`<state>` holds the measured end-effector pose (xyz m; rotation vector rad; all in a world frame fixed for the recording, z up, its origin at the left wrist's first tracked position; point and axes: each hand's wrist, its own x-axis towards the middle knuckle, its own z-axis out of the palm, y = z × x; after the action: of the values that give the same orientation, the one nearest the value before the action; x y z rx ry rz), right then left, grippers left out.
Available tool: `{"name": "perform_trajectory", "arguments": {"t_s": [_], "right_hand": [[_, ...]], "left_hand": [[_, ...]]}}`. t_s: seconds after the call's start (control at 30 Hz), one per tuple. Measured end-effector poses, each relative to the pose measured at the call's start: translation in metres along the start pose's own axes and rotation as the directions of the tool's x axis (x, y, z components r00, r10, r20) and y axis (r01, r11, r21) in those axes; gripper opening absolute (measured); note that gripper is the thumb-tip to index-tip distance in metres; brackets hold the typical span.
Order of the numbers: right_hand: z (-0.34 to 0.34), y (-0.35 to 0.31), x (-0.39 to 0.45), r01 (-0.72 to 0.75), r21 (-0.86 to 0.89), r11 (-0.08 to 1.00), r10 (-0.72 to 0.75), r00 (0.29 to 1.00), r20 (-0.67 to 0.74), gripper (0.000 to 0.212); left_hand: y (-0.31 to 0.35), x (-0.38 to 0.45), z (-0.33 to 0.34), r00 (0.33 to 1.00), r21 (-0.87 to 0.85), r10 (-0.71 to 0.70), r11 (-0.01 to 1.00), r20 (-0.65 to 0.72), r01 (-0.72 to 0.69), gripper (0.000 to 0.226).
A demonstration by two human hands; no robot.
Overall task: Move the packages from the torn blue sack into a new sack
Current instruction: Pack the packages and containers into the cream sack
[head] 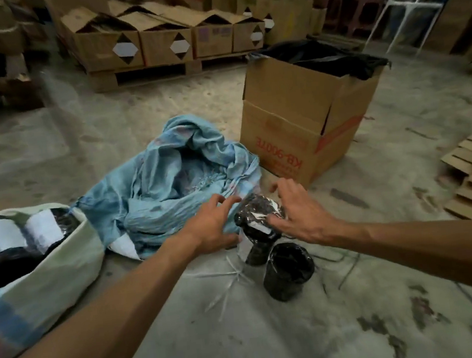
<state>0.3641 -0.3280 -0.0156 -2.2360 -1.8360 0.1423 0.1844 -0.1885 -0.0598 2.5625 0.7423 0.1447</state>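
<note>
Between the hands, the upright package (258, 220) stood with the right hand (300, 215) touching its 3 o'clock side and the left hand (210, 226) spread open at 9 o'clock.

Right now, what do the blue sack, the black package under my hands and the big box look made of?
Blue sack: looks like thin woven plastic, slightly shiny and crumpled, with frayed strands at the tear. Black package: glossy plastic wrap, judging by bright glints and wrinkles; a white label shows on it. Box: matte brown corrugated cardboard with red print and creased flaps.
</note>
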Motion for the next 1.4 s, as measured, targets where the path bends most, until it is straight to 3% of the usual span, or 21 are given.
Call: {"name": "perform_trajectory", "arguments": {"t_s": [0.1, 0.2, 0.27, 0.4, 0.6, 0.7, 0.8, 0.93, 1.13, 1.27, 1.4], "right_hand": [[0.013, 0.027, 0.002, -0.064, -0.039, 0.997, 0.07, 0.985, 0.155, 0.079], [0.02, 0.042, -0.001, -0.088, 0.035, 0.996, 0.079, 0.975, 0.207, 0.081], [0.03, 0.047, -0.015, -0.017, -0.034, 0.999, 0.026, 0.963, 0.267, 0.081], [0.051, 0.053, -0.042, 0.112, -0.125, 0.986, -0.044, 0.893, 0.449, 0.075], [0.045, 0.065, -0.045, 0.176, -0.032, 0.984, -0.133, 0.836, 0.532, 0.032], [0.027, 0.069, -0.04, 0.138, 0.032, 0.99, -0.135, 0.85, 0.51, 0.028], [0.001, 0.073, -0.036, 0.095, 0.123, 0.988, -0.142, 0.869, 0.473, 0.03], [-0.028, 0.072, -0.033, 0.021, 0.285, 0.958, -0.14, 0.904, 0.403, 0.031], [-0.048, 0.03, -0.009, 0.026, 0.546, 0.837, -0.185, 0.953, 0.24, 0.032], [-0.042, -0.028, 0.03, 0.133, 0.615, 0.777, -0.258, 0.959, 0.118, 0.036], [-0.019, -0.118, 0.077, 0.156, 0.738, 0.656, -0.336, 0.936, 0.101, 0.046]], "left_hand": [[0.006, 0.023, 0.012, 0.995, 0.082, 0.025, 0.996, 0.097, -0.033, 0.107], [0.008, 0.042, 0.019, 0.979, 0.189, 0.058, 0.977, 0.196, -0.096, 0.109], [0.008, 0.05, 0.02, 0.971, 0.222, 0.09, 0.965, 0.223, -0.14, 0.103], [0.007, 0.06, 0.022, 0.962, 0.146, 0.226, 0.958, 0.152, -0.248, 0.082], [0.016, 0.063, 0.029, 0.96, 0.274, 0.268, 0.92, 0.08, -0.28, 0.061], [0.018, 0.06, 0.028, 0.968, 0.159, 0.251, 0.955, 0.025, -0.252, 0.044], [0.021, 0.054, 0.016, 0.957, -0.051, 0.24, 0.967, -0.166, -0.251, 0.028], [0.022, 0.036, -0.024, 0.962, -0.268, 0.083, 0.951, -0.26, -0.155, 0.016], [-0.001, -0.006, -0.078, 0.943, -0.607, -0.202, 0.794, -0.265, -0.001, 0.017], [-0.045, -0.043, -0.095, 0.872, -0.674, -0.422, 0.722, -0.249, 0.157, 0.025], [-0.104, -0.116, -0.122, 0.702, -0.748, -0.66, 0.601, -0.267, 0.281, 0.024]]}}
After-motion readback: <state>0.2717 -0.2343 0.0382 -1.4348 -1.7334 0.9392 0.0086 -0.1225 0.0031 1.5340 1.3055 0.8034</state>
